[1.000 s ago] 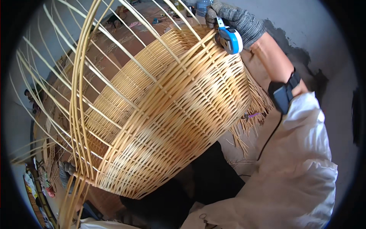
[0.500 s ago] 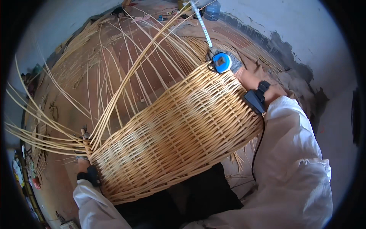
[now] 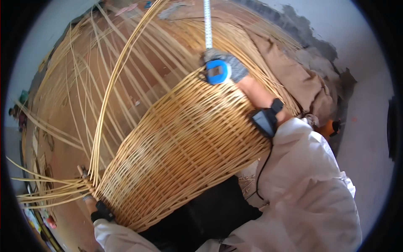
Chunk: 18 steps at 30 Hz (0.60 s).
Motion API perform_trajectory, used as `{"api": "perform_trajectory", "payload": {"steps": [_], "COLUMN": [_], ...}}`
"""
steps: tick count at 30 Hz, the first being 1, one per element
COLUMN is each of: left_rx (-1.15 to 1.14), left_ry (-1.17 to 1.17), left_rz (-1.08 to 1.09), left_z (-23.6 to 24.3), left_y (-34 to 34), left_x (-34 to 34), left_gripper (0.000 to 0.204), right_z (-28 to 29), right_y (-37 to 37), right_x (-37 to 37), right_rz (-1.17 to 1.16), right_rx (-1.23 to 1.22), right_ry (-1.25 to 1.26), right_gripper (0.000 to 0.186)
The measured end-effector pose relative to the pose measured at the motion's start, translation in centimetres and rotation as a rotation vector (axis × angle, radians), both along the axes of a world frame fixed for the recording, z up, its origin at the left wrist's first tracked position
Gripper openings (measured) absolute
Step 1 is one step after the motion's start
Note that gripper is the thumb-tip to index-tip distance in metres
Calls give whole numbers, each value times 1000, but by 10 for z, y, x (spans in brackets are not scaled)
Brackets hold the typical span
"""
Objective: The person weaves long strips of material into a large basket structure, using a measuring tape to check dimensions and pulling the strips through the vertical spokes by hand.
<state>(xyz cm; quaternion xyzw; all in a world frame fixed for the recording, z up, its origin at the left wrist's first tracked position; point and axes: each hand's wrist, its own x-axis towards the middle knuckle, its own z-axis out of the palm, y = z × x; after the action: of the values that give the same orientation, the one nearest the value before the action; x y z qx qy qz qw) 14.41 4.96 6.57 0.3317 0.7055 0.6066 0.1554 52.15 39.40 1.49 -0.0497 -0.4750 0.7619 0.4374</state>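
Note:
A half-woven wicker basket (image 3: 184, 138) lies tilted across my lap, its right end raised. Long unwoven rods stand out from its upper edge, and a bundle (image 3: 54, 195) of them sticks out at the left end. My right hand (image 3: 236, 67), in a grey glove, grips a blue tape measure (image 3: 218, 72) at the basket's upper right corner. The tape's white blade (image 3: 208, 25) extends away past the top of the picture. My left hand (image 3: 87, 198) holds the basket's left end by the rods; most of its fingers are hidden behind them.
Loose rods (image 3: 197, 35) are heaped on the floor beyond the basket, with a brown cloth (image 3: 289, 80) over some at the right. A pale wall (image 3: 365, 54) rises on the right. A black strapped device with a cable (image 3: 265, 122) sits on my right wrist.
The basket has tilted more steeply, its left end dropping. My right hand and the tape measure have shifted left, and the blade now points more straight ahead. My left hand has moved nearer me.

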Motion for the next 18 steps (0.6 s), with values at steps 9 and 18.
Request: {"api": "perform_trajectory", "payload": {"steps": [9, 18], "left_rx": [205, 369], "left_ry": [-27, -56], "left_rz": [-91, -83], "left_z": [-8, 64], "left_y": [-25, -154], "left_x": [-2, -142], "left_gripper": [24, 23], "right_z": [42, 98], "right_y": [-42, -194], "right_x": [30, -68], "right_rz": [-161, -92], "right_rx": [145, 61], "right_ry": [-141, 27], "right_gripper": [27, 15]}}
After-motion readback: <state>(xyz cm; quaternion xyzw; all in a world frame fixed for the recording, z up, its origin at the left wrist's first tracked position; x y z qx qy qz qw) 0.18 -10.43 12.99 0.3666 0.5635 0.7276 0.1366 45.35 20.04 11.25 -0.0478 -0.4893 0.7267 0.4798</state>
